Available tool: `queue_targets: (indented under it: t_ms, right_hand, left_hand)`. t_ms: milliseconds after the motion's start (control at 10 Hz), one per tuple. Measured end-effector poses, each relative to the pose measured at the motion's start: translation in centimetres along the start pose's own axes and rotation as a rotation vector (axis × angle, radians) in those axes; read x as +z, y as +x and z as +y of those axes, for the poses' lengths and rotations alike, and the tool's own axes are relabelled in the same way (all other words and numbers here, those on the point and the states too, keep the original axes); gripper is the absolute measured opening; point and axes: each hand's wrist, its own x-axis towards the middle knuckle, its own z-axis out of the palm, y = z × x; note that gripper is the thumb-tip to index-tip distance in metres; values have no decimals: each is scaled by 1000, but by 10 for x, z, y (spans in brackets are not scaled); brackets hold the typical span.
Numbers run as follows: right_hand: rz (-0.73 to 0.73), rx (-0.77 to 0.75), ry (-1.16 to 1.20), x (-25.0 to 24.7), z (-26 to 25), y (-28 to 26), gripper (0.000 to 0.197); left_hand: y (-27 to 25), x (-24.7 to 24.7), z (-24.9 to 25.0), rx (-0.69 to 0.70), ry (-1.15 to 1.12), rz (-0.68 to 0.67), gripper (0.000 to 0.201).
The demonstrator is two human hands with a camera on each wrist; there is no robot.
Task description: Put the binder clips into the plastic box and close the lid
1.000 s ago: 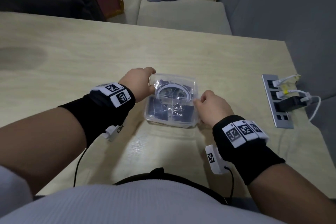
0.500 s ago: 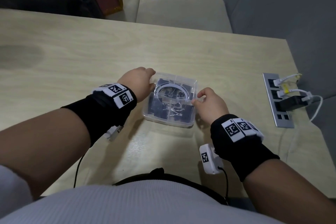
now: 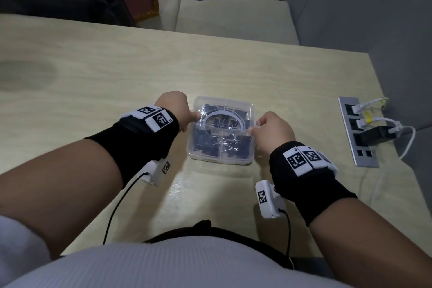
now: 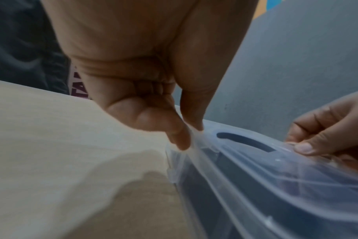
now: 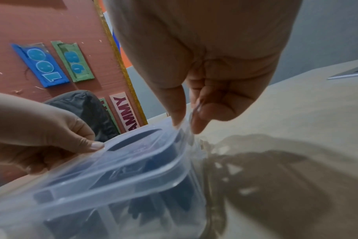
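- A dark stain (image 3: 25, 76) marks the desk (image 3: 117, 72) near its left edge; it has no part in the job.
- A red board (image 5: 51, 32) stands beyond the desk's far left corner. From the right wrist view, its tags read "100" and "98", upside down, and a pink strip ends in "AMMY"; the start of that word is hidden.
- The left hand (image 3: 174, 110) pinches the lid (image 3: 224, 121) at the box's left rim, thumb on top and a fingertip (image 4: 180, 139) under the lip. I judge this grip squeezes lid and rim together to seat that side.
- The box (image 3: 221, 155) sits mid-desk, nearer the front edge, square to the person so that each hand can reach one side. Dark clips (image 3: 203, 145) with wire handles lie inside it under the clear lid, so the loading looks done. No brand shows on the box.
- The lid lies on top, but whether it has snapped down all round, I cannot tell.
- The right hand (image 3: 273, 128) pinches the lid's right edge, thumb above and a fingertip (image 5: 200, 121) below, mirroring the left. Likely this keeps the box from sliding while both sides are pressed.
- A socket strip (image 3: 357, 133) is set into the desk by its right edge, with white cables (image 3: 383, 121) and a black adapter (image 3: 376, 135) plugged in, well apart from the box.
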Motion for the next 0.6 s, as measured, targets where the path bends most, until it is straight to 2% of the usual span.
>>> queue_targets:
  t_ms: [200,400,500,600]
  right_hand:
    - [71,-71,-122,-3,-8,-2,6]
    - [57,-53,-89,-4,-7,-2,11]
    - [35,-58,-91,-7,-6,-1,15]
    - [-26,-52,-129,-8,0,-7,26]
  left_hand:
    - [-1,1,9,5,78,3,43]
    - [-2,1,8,14,82,-4,36]
    - [-1,0,6,41,58,-7,42]
    - [-3,2,0,-12,35,-22,51]
